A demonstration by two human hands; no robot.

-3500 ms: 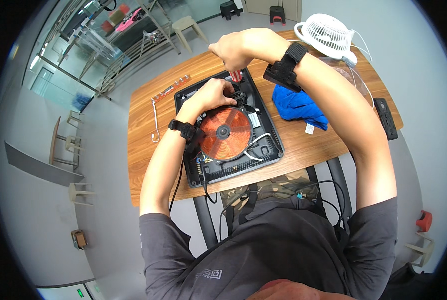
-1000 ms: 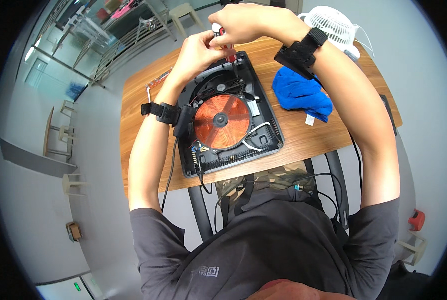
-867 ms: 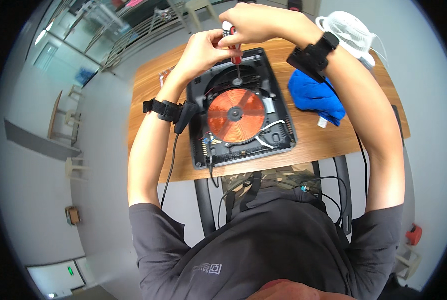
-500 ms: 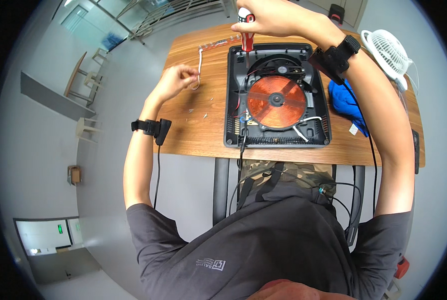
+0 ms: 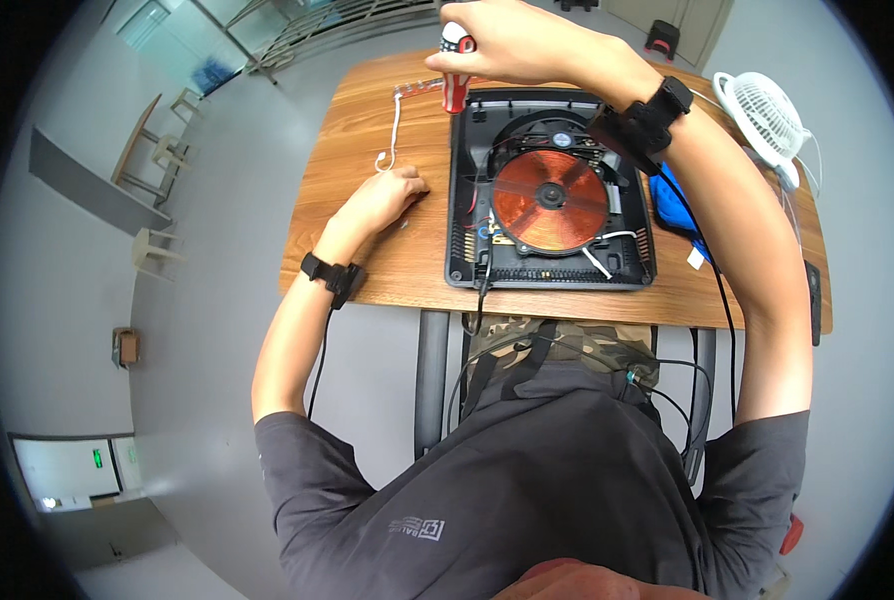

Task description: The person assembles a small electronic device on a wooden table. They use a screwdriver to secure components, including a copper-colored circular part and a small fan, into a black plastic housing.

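My right hand point(image 5: 497, 45) grips a screwdriver point(image 5: 455, 80) with a red-and-white handle, held upright over the far left corner of an opened induction cooker point(image 5: 454, 255). Inside the black housing lie a round copper coil point(image 5: 550, 200), a fan point(image 5: 559, 140) behind it and some thin wires. Left of the cooker, my left hand point(image 5: 387, 200) rests low on the table with its fingers bent down and together; what they pinch, if anything, is hidden. A white cord point(image 5: 396, 130) lies just beyond that hand, running to a red-and-clear strip point(image 5: 422, 87).
The wooden table point(image 5: 327, 220) carries a blue cloth point(image 5: 673, 205) right of the cooker and a white fan point(image 5: 764, 110) at the far right. A black cable point(image 5: 482, 300) hangs from the cooker over the table's near edge.
My left hand has left the white cord and moved right and nearer, down to the table. My right hand with the screwdriver has shifted left, to the cooker's far left corner.
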